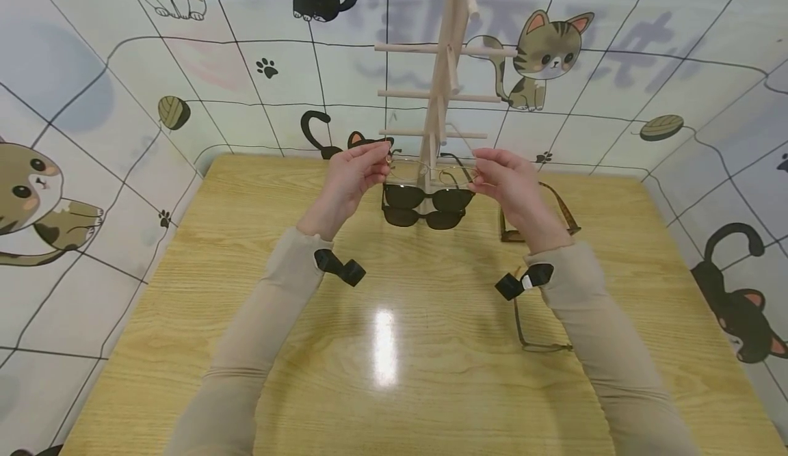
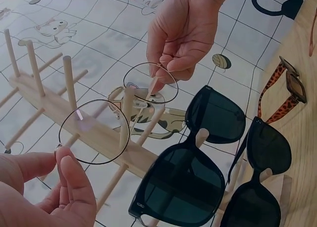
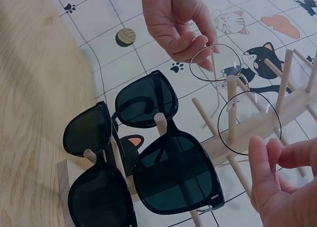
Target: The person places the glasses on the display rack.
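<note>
A pair of round, thin wire-rimmed glasses [image 2: 94, 132] is held level between both hands at the wooden glasses stand [image 1: 448, 39]. My left hand [image 1: 352, 174] pinches one side of the frame between thumb and fingers. At the opposite side, my right hand [image 1: 509, 181] pinches the frame the same way. In the right wrist view, a peg [image 3: 232, 106] of the stand shows close to the bridge. Just below hang black sunglasses [image 1: 403, 197], with a second pair of dark sunglasses [image 1: 401, 217] under them, both on the stand's lower pegs.
Tortoiseshell glasses [image 1: 569, 218] lie on the wooden table [image 1: 295, 387], partly behind my right hand. Nearer, another pair of glasses [image 1: 544, 348] lies half hidden under the right forearm. Bare pegs [image 1: 412, 49] stick out higher up the stand. Cat-patterned walls enclose the table.
</note>
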### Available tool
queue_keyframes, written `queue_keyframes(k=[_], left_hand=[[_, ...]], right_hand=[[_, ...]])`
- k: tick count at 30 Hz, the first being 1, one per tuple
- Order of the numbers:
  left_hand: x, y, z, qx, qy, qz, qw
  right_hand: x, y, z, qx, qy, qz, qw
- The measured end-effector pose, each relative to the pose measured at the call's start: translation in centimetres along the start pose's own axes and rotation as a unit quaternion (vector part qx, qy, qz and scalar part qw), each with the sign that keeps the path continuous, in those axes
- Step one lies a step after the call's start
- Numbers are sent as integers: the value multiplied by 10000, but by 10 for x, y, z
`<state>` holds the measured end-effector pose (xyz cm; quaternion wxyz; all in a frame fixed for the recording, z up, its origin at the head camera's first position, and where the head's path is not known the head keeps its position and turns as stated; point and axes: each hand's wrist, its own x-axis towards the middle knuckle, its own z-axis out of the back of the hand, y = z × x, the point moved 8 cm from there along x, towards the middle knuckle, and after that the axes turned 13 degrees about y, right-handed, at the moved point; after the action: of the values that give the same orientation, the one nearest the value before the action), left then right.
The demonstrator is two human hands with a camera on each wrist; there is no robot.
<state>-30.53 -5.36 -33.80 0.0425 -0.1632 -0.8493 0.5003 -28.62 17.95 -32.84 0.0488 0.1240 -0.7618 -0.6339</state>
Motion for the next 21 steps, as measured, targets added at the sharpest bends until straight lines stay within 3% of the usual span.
queue_keyframes(k=[21], left_hand=[[6,10,9,164,1,280,9995]], right_hand=[[4,-10,3,180,120,-120,9997]])
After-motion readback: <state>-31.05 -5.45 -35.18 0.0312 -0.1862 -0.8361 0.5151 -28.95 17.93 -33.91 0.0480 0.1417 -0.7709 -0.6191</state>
